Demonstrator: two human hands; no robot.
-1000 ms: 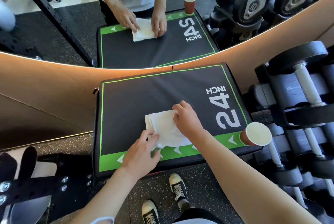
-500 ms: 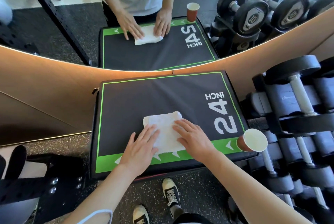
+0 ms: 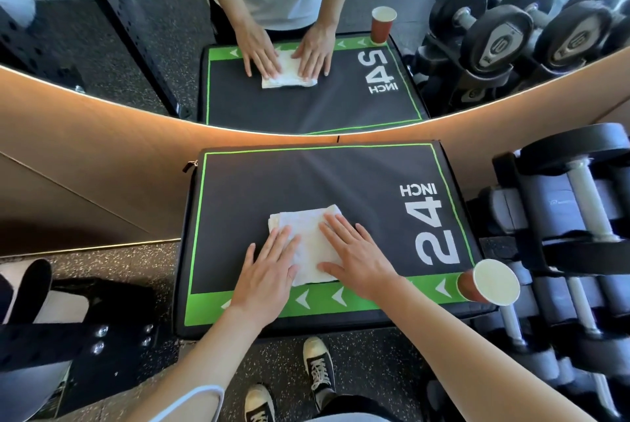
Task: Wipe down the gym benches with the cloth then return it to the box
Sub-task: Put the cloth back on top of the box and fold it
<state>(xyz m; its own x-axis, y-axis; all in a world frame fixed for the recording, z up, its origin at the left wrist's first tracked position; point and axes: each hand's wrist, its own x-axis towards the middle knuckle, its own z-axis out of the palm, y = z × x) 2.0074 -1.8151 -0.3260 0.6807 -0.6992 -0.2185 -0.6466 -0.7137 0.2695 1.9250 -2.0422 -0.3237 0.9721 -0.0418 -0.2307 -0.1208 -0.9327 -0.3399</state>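
Observation:
A folded white cloth (image 3: 308,237) lies on the black top of a padded box (image 3: 306,183) edged in green and marked "24 INCH". My left hand (image 3: 269,271) lies flat on the cloth's left part, fingers spread. My right hand (image 3: 354,254) lies flat on its right part, palm down. Neither hand grips the cloth; both press on it. The near green band of the box shows white arrows.
A red paper cup (image 3: 491,282) stands on the box's near right corner. Dumbbell racks (image 3: 579,224) crowd the right side. A wall mirror (image 3: 306,46) behind reflects the scene. A black bench frame (image 3: 68,346) is at the lower left. My shoes (image 3: 317,367) are below.
My left hand went from pinching the cloth's near edge to lying flat on it. My right hand flattened too. The cloth is now smoothed into a neat fold.

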